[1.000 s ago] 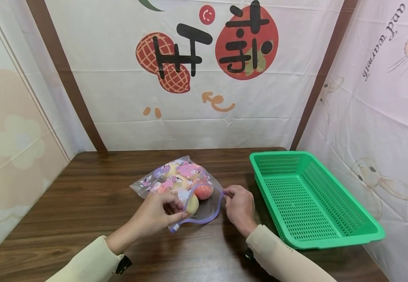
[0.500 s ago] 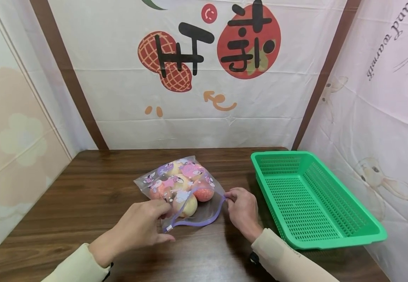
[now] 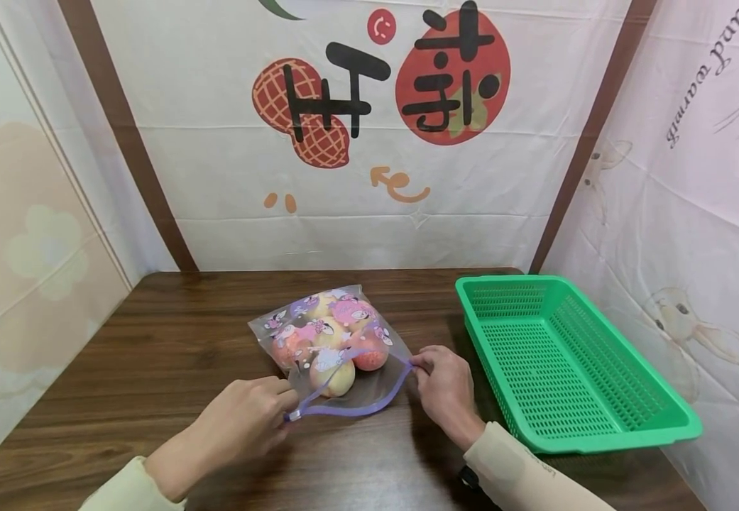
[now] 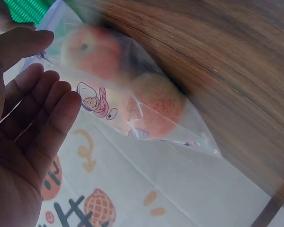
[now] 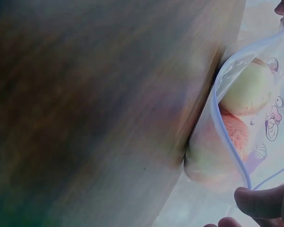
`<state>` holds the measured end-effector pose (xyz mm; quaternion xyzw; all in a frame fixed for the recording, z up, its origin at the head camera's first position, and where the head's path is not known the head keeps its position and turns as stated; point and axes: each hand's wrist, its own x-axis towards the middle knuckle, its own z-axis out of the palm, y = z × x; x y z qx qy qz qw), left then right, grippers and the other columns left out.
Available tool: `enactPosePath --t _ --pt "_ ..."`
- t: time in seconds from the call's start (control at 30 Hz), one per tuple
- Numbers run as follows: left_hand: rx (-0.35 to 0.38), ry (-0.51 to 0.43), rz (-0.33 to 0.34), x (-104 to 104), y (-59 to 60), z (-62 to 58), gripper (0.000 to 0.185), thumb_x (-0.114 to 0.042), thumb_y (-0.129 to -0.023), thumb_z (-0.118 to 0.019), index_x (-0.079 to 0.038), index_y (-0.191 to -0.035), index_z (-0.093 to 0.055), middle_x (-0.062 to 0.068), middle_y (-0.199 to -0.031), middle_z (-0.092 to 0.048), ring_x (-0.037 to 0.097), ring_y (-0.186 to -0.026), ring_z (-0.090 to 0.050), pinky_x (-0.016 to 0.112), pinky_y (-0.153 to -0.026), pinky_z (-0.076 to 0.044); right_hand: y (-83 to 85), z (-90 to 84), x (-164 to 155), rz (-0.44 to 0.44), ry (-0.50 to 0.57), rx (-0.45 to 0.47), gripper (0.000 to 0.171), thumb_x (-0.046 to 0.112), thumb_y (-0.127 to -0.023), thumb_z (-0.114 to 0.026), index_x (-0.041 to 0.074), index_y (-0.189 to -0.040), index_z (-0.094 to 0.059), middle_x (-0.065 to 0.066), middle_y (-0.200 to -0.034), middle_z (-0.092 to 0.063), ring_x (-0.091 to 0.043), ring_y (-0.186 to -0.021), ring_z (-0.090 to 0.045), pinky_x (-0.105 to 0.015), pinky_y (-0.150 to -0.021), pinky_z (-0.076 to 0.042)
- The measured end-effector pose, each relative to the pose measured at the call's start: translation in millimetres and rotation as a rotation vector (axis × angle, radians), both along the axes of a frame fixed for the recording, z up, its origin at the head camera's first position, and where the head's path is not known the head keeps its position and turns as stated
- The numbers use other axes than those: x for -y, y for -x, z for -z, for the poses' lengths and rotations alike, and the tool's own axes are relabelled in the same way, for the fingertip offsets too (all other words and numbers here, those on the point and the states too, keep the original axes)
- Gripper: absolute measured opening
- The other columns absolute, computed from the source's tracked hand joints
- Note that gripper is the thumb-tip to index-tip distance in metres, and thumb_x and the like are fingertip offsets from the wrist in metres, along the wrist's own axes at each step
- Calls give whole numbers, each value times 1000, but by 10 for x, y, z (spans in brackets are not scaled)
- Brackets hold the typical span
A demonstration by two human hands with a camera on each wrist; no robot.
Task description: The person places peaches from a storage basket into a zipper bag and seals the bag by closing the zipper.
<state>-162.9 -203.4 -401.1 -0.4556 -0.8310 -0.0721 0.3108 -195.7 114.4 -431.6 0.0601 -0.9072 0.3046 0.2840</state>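
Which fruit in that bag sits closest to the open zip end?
The pale yellow peach, lying just behind the purple zip between both hands. The redder ones sit deeper in the bag.

A makeshift recording booth rather than a lived-in room: printed cloth backdrops (image 3: 369,142) with cartoon fruit, rabbits and lettering hang on three sides of a dark wooden tabletop (image 3: 152,341), closing it in right to its back and side edges.

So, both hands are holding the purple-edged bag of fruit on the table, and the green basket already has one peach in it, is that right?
Not quite: the head view shows the green basket holds nothing. The fruit sits inside the bag, held by the left hand and right hand.
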Motion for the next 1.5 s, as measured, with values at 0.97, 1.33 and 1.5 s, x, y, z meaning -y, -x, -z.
enactPosePath --t 0.97,1.33,1.5 --pt "-17 -8 68 421 38 84 30 -4 -60 -81 -21 -67 -59 -15 -68 -48 0 -57 -44 21 -47 -39 -254 19 -148 -51 -251 -39 13 5 -75 -91 15 -80 -83 2 -94 -76 -13 -82 -72 -38 -78 -49" --pt "42 -31 102 578 94 114 29 0 -61 -77 -23 -68 -61 -17 -73 -57 -2 -64 -52 20 -53 -46 -374 22 -185 -107 -306 -39 17 4 -72 -91 18 -76 -80 7 -89 -73 -10 -80 -70 -38 -77 -49" --pt "173 -88 141 638 107 113 33 6 -65 -76 -24 -72 -65 -19 -78 -60 -6 -67 -52 10 -57 -43 -416 20 -188 -128 -320 -5 18 4 -71 -91 19 -74 -80 9 -86 -71 -8 -79 -68 -38 -77 -49"
